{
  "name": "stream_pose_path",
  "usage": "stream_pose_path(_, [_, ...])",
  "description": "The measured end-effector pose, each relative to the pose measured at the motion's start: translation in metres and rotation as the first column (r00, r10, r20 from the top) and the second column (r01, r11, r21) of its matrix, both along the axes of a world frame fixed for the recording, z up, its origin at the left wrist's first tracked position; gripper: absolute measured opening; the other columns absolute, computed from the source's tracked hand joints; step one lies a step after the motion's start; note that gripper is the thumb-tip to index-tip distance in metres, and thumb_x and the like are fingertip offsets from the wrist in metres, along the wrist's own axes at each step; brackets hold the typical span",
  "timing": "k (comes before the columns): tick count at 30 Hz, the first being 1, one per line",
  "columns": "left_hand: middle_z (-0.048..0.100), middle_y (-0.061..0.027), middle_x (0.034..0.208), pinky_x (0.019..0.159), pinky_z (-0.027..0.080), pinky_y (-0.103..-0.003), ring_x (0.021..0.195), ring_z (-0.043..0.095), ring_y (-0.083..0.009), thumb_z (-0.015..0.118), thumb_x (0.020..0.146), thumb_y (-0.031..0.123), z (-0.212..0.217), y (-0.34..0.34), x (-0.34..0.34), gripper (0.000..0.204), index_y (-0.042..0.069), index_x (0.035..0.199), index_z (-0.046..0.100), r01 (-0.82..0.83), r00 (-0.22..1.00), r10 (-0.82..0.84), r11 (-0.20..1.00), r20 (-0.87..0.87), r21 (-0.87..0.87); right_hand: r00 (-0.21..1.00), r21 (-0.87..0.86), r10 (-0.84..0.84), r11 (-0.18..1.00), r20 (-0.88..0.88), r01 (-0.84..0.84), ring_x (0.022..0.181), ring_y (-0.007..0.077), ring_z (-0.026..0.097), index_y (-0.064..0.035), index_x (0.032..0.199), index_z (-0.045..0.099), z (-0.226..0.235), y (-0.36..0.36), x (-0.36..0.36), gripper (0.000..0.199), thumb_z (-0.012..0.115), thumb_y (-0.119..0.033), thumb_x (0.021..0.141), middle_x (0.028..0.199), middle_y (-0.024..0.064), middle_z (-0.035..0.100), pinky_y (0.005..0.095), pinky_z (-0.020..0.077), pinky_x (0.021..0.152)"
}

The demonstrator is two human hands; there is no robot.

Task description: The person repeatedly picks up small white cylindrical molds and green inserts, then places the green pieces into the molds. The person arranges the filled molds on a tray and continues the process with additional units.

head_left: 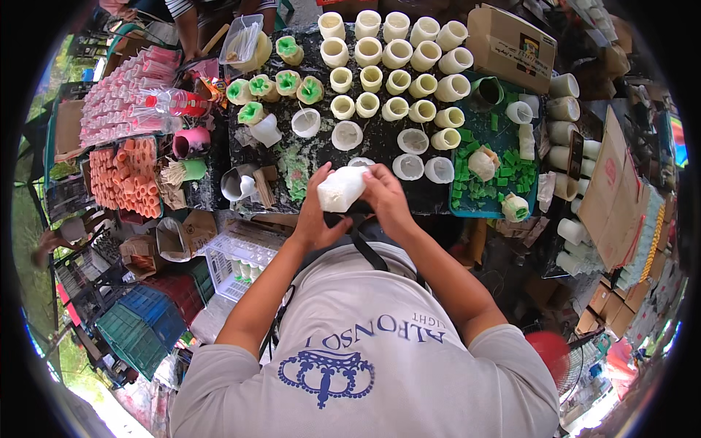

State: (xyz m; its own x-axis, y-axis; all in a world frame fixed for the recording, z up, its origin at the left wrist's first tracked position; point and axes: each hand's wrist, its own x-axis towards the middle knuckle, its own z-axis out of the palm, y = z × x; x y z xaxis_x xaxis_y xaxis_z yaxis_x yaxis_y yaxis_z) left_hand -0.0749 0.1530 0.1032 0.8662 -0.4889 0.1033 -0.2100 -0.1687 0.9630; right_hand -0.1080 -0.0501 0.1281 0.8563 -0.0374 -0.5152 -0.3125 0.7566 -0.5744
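Note:
A white wax piece [342, 188], shaped like a candle cup lying on its side, is held in front of my chest at the near edge of the table. My left hand [312, 210] wraps round its left side, while my right hand [385, 198] grips its right end. Just beyond it a white wax cup [361, 162] is partly hidden by the held piece and my fingers. Close by stand another hollow white cup [347, 136] and a white cup [408, 167] to the right.
Rows of cream wax cups [368, 51] cover the black table. Green-filled cups [289, 82] stand left of them. A blue tray [457, 212] holds green wax chunks [515, 172]. Orange pieces [125, 177] and pink-white sticks [128, 95] lie left. Another person's arm [188, 33] shows at the far side.

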Motion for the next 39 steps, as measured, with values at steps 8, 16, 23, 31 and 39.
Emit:
stream_pose_path(8, [0.07, -0.0168, 0.141, 0.115, 0.05, -0.039, 0.135, 0.064, -0.0239, 0.082, 0.093, -0.001, -0.012, 0.031, 0.005, 0.052, 0.0, 0.139, 0.059, -0.319, 0.918, 0.31, 0.948, -0.247, 0.003, 0.916, -0.895, 0.344, 0.444, 0.204, 0.033, 0.143, 0.0358, 0.057, 0.0011, 0.151, 0.054, 0.011, 0.045, 0.022, 0.047, 0.06, -0.017, 0.109, 0.157, 0.0269, 0.053, 0.0458, 0.0457, 0.118])
stream_pose_path(16, [0.075, -0.0126, 0.118, 0.112, 0.047, -0.053, 0.11, 0.072, -0.0337, 0.087, 0.086, 0.017, -0.028, 0.037, 0.015, 0.043, 0.004, 0.123, 0.068, -0.385, 0.923, 0.367, 0.872, 0.119, 0.301, 0.444, -0.995, 0.896, 0.067, 0.029, -0.069, 0.165, 0.0436, 0.031, 0.0088, 0.166, 0.036, 0.005, 0.048, 0.026, 0.094, 0.054, -0.061, 0.107, 0.175, 0.031, 0.034, 0.0531, 0.0224, 0.136])
stream_pose_path(23, [0.072, -0.0096, 0.122, 0.095, 0.061, -0.035, 0.107, 0.072, -0.0177, 0.08, 0.1, 0.011, -0.041, 0.03, 0.016, 0.041, 0.005, 0.135, 0.06, -0.487, 0.699, 0.301, 0.865, -0.649, -0.123, 0.471, -0.996, 0.881, 0.08, 0.053, -0.038, 0.165, 0.0429, 0.03, 0.0039, 0.167, 0.036, -0.004, 0.048, 0.018, 0.096, 0.071, -0.055, 0.1, 0.176, 0.0282, 0.032, 0.0533, 0.0272, 0.134])
stream_pose_path(31, [0.069, -0.0087, 0.142, 0.118, 0.051, -0.051, 0.138, 0.064, -0.0269, 0.045, 0.116, 0.059, 0.001, -0.03, 0.039, 0.057, 0.015, 0.15, 0.06, -0.471, 0.069, -0.343, 0.816, -0.937, -0.334, 0.77, -0.998, 0.638, -0.057, -0.005, 0.04, 0.138, 0.042, 0.06, -0.0078, 0.156, 0.054, 0.026, -0.007, 0.016, 0.099, 0.098, -0.034, 0.072, 0.157, 0.0212, 0.055, 0.0516, 0.0506, 0.113])
stream_pose_path(39, [0.055, -0.0083, 0.163, 0.128, 0.036, -0.05, 0.15, 0.052, -0.0254, 0.019, 0.107, 0.085, -0.006, -0.078, 0.063, 0.098, 0.01, 0.165, 0.045, -0.205, 0.173, -0.403, 0.878, -0.899, -0.433, 0.926, -0.995, 0.369, -0.025, 0.079, 0.095, 0.111, 0.0451, 0.068, -0.004, 0.139, 0.059, 0.022, -0.046, 0.036, 0.064, 0.079, -0.019, 0.08, 0.126, 0.022, 0.066, 0.0515, 0.0571, 0.093])
